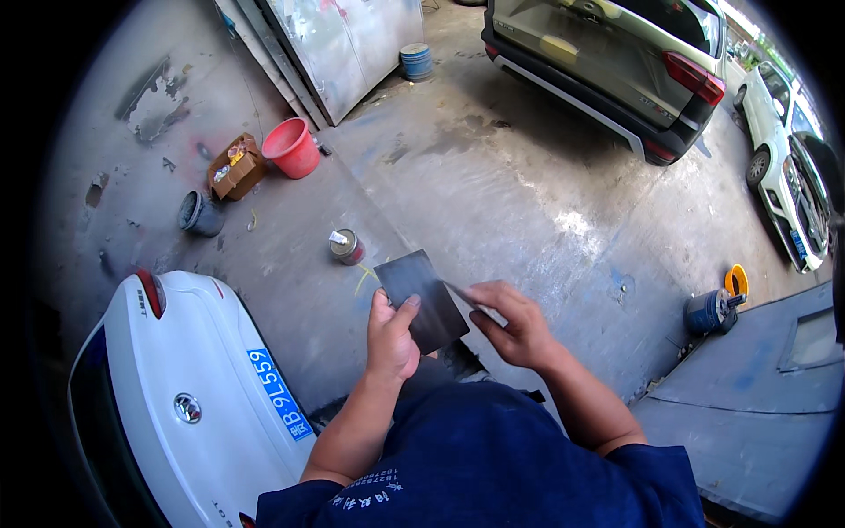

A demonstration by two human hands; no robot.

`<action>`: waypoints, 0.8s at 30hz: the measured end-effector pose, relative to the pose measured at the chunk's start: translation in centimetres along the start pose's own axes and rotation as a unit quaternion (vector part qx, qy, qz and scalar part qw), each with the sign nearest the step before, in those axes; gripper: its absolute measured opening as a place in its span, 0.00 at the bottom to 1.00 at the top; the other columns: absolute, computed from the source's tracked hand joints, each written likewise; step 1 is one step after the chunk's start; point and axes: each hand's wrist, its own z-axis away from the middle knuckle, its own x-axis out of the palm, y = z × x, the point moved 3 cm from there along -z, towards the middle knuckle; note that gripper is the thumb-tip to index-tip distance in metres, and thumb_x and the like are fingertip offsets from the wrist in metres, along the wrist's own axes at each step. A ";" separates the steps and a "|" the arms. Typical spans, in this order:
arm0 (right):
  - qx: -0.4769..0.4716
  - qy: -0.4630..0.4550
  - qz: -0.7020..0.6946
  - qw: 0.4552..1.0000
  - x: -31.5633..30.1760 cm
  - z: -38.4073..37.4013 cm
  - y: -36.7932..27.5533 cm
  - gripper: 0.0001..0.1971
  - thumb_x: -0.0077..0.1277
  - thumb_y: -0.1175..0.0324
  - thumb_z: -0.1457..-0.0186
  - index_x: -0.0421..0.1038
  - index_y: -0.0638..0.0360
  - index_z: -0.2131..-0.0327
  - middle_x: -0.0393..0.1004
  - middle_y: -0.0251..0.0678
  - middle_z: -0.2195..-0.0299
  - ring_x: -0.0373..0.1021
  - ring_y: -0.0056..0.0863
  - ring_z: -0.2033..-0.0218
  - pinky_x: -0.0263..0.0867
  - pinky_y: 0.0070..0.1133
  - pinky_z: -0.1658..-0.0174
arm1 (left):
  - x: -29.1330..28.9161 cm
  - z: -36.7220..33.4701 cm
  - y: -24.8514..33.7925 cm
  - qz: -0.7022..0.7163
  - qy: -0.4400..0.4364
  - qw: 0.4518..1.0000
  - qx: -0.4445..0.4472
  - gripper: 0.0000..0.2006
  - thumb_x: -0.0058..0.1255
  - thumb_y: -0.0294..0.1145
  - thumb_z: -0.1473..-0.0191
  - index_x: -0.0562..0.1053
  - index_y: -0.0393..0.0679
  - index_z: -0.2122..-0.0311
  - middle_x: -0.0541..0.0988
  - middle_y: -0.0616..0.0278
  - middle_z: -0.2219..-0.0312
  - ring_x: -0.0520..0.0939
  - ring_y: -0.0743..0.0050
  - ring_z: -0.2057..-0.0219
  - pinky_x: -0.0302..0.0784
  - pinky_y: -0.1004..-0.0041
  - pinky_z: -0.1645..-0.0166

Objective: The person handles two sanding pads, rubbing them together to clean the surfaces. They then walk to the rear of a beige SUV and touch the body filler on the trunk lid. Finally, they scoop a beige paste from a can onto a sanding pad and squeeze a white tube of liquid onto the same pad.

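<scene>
My left hand grips a dark grey rectangular board by its lower left side, thumb lying across its face. The board is held flat in front of my body. At its right edge, my right hand pinches a thin, flat, scraper-like blade between thumb and fingers. The blade slants toward the board; whether they touch is hard to tell. Both hands are in front of my dark blue shirt. On the floor just beyond the board stands a round tin with something white on its lid.
A white car is close on my left, a beige SUV ahead. Leftward on the floor are a red bucket, cardboard box and dark bucket. A blue drum stands by a grey panel on the right.
</scene>
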 end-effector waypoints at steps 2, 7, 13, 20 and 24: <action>-0.012 -0.017 -0.001 1.000 1.4 -1.3 1.5 0.20 0.52 0.84 0.52 0.71 0.61 0.54 0.73 0.43 0.60 0.72 0.38 0.59 0.68 0.25 0.58 | -0.5 -2.9 0.3 -0.025 0.011 0.998 0.062 0.13 0.44 0.19 0.44 0.60 0.38 0.54 0.72 0.56 0.58 0.74 0.72 0.58 0.71 0.69 0.51; 0.011 -0.083 0.115 0.990 4.9 -5.8 8.5 0.19 0.47 0.83 0.51 0.71 0.59 0.54 0.73 0.44 0.59 0.71 0.42 0.58 0.68 0.28 0.56 | -2.6 -11.5 3.1 -0.069 -0.007 0.990 0.124 0.12 0.44 0.19 0.44 0.61 0.38 0.54 0.72 0.59 0.58 0.72 0.78 0.60 0.68 0.73 0.51; 0.294 -0.026 0.110 0.949 6.9 -15.8 14.2 0.17 0.45 0.77 0.46 0.68 0.59 0.51 0.74 0.46 0.61 0.72 0.44 0.61 0.68 0.27 0.57 | -4.8 -23.1 8.3 -0.012 -0.070 0.995 0.068 0.12 0.44 0.19 0.44 0.63 0.38 0.55 0.72 0.60 0.58 0.71 0.80 0.58 0.66 0.74 0.49; 0.384 -0.065 -0.119 0.913 9.4 -23.3 17.6 0.08 0.52 0.69 0.45 0.73 0.64 0.66 0.74 0.28 0.72 0.66 0.14 0.70 0.64 0.17 0.65 | -5.4 -31.8 11.2 -0.036 -0.136 0.990 0.003 0.13 0.45 0.20 0.44 0.62 0.38 0.54 0.73 0.59 0.57 0.73 0.78 0.57 0.67 0.74 0.49; 0.366 -0.109 -0.080 0.921 9.2 -25.2 20.0 0.13 0.58 0.62 0.47 0.72 0.63 0.73 0.71 0.28 0.79 0.63 0.14 0.76 0.61 0.19 0.73 | -3.1 -34.9 10.5 -0.075 -0.161 0.983 -0.047 0.14 0.45 0.21 0.44 0.62 0.38 0.53 0.73 0.58 0.58 0.74 0.76 0.57 0.68 0.74 0.49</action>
